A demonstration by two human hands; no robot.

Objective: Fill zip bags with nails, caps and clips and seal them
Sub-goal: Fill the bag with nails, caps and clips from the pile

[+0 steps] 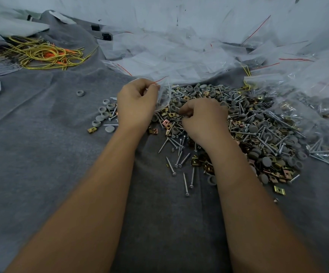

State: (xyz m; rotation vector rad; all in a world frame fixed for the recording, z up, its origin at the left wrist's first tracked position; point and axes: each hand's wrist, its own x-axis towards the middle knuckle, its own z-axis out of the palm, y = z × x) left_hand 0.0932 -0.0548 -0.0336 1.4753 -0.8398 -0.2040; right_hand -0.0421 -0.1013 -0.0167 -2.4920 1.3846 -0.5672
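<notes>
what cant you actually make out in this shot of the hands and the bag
- Head view: what the right hand pinches over the heap of silver nails, grey round caps and brass clips; curled fingers hide it.
- Contents of the clear zip bag with red stripe held by the left hand: glare and the hand hide them.
- Filled clear bags at right: cut off by the edge.

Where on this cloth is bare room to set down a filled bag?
Bare grey cloth lies left of the left hand, below the yellow wire bundle. Crowded: the hardware pile around the right hand, and the zip bags behind.
</notes>
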